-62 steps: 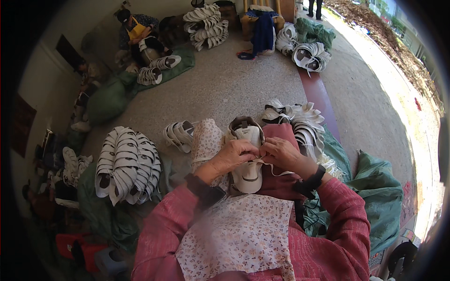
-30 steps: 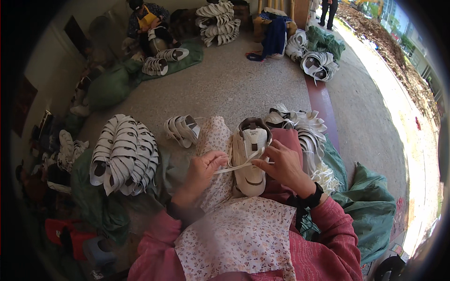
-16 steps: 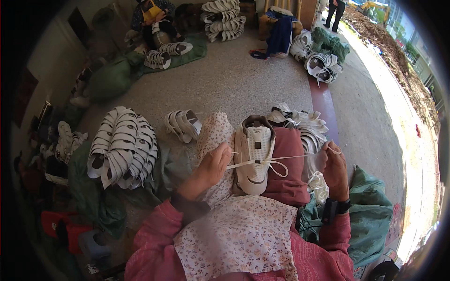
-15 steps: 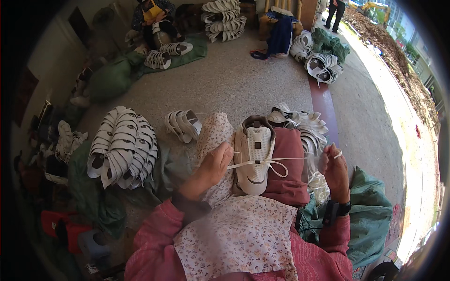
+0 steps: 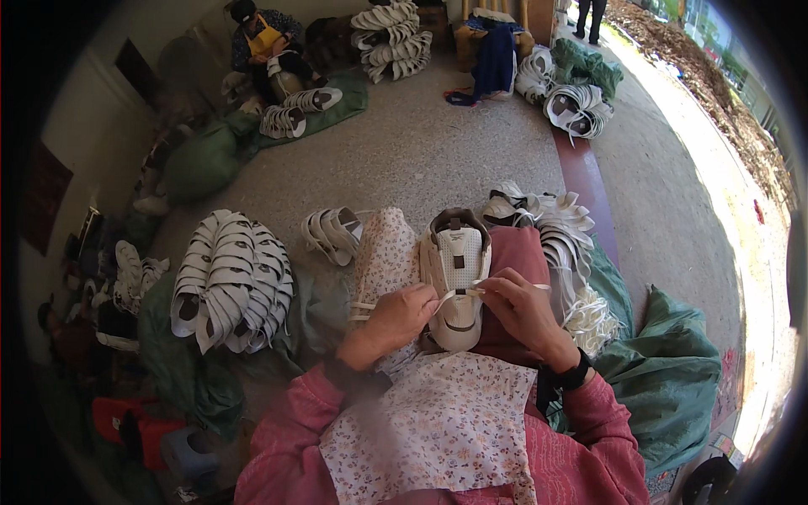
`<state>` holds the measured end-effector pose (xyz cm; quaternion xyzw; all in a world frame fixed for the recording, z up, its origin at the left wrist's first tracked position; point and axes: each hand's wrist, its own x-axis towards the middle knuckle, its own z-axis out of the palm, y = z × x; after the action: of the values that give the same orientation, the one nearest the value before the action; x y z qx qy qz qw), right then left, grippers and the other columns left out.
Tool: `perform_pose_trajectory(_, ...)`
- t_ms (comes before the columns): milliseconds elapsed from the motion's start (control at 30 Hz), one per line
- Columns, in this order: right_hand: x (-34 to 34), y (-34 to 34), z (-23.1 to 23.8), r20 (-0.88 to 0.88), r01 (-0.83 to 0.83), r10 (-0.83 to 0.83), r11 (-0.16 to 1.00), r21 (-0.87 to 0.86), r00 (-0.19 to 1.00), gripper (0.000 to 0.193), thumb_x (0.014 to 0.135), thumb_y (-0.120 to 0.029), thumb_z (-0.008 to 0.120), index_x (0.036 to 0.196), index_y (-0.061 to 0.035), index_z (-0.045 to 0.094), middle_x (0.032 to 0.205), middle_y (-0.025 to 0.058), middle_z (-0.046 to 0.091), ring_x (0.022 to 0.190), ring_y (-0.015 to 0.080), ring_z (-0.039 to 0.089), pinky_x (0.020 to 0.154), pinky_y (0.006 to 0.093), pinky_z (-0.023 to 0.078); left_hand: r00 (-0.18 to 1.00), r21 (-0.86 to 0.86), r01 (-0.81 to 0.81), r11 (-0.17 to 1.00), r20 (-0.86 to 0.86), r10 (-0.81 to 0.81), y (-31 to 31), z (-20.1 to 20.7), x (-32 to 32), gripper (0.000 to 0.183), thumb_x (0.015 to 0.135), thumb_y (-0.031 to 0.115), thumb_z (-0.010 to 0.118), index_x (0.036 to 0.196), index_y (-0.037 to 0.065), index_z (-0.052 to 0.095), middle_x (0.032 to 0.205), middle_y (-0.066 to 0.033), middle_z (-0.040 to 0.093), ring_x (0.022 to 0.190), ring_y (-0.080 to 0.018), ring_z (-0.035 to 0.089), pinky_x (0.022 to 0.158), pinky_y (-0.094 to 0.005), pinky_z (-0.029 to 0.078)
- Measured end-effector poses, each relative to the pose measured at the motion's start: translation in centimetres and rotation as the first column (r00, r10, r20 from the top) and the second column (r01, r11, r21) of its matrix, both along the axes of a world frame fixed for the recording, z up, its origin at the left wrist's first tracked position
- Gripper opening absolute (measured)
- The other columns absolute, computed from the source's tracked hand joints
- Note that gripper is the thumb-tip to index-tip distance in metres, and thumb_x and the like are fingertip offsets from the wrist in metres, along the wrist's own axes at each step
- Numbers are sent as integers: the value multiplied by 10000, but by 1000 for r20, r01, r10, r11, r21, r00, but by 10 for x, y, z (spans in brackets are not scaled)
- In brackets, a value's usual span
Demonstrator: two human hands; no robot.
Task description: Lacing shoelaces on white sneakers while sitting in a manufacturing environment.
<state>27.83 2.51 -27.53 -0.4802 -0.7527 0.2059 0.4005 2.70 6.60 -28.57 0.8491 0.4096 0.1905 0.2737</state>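
A white and beige shoe upper (image 5: 455,248) with a brown collar lies across my lap, toe end toward me. A pale shoelace (image 5: 446,299) passes through its lower part. My left hand (image 5: 402,315) is closed on the lace at the shoe's left side, and loose lace shows left of that wrist. From the right, my right hand (image 5: 523,313) pinches the lace between thumb and fingertips, close above the shoe. Another stretch of lace sticks out past the right knuckles. The fingers partly cover the lace between the hands.
Nested shoe uppers (image 5: 231,282) form a big stack on the left, with a smaller group (image 5: 332,234) nearer my knee. More uppers (image 5: 560,223) and a bundle of laces (image 5: 592,322) lie right. A green sack (image 5: 665,379) sits beside me. Another person (image 5: 268,42) sits working far left.
Both hands have come inward to the shoe. My right hand was far out with the lace pulled straight; the lace loop at the shoe's right no longer shows.
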Motion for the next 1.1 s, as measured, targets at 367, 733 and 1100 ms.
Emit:
perform_pose_trajectory(367, -19, 2, -11, 5, 100, -104, 933, -347, 995, 212, 885, -199, 716, 935, 1, 667, 749, 98, 664, 682, 180, 628, 618, 315, 483, 985, -54, -66, 996, 159, 74, 5, -1, 4, 191, 937, 201, 555, 862, 26, 564, 785, -154, 599, 697, -323, 604, 632, -398, 462)
perform_pose_trajectory(733, -8, 8, -16, -152, -88, 38, 937, -337, 988, 206, 834, -199, 733, 849, 0, 683, 799, 130, 662, 699, 272, 645, 650, 364, 501, 980, 81, -198, 977, 22, 197, 5, -3, 30, 130, 863, 158, 594, 811, 42, 563, 810, -151, 627, 778, -360, 631, 664, -459, 484)
perform_pose_trajectory(1100, -22, 59, 31, 60, -342, 339, 937, 71, 939, 69, 799, -83, 695, 859, -53, 683, 918, 105, 621, 820, 293, 608, 723, 369, 493, 941, 285, 339, 897, -87, -328, 53, 42, 4, 318, 715, 95, 770, 906, 43, 521, 977, -88, 532, 901, -311, 633, 763, -408, 509)
